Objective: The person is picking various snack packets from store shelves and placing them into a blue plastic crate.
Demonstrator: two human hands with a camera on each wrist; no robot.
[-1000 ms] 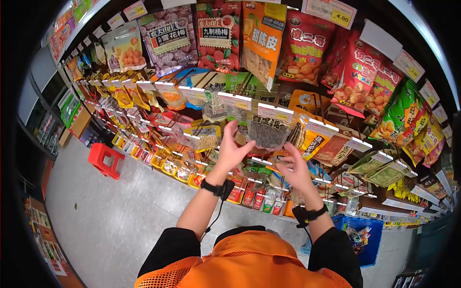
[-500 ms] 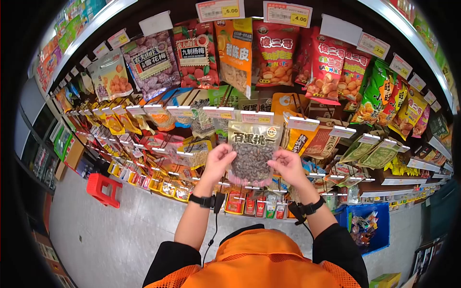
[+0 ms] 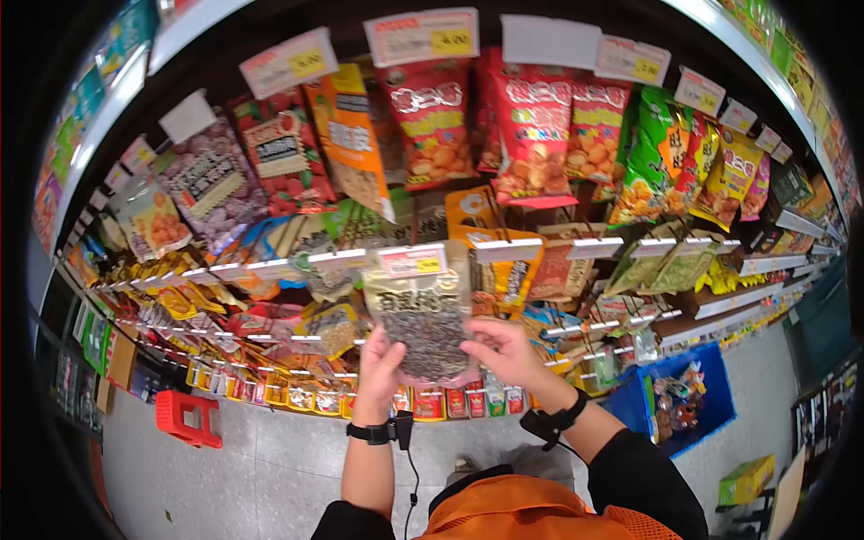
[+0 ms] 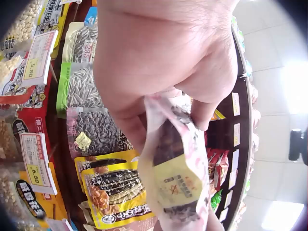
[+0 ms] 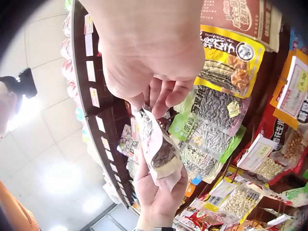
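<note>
Seed packet [image 3: 423, 328] held upright in front of the hanging snack bags [image 3: 531, 135], its top just under a price tag [image 3: 411, 261]. Left hand [image 3: 378, 369] grips its left edge and right hand [image 3: 506, 353] pinches its right edge, fingers of both curled on it. On the floor, a blue bin [image 3: 693, 396] sits to the right and a red stool [image 3: 187, 418] to the left.

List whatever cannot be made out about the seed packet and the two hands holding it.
- Head view: the white price tag covers the top of the clear packet of dark seeds, hiding how it hangs.
- Left wrist view: the left hand blocks the packet's upper part; its label is blurred.
- Right wrist view: the packet shows edge-on below the right hand; its print is unreadable.
</note>
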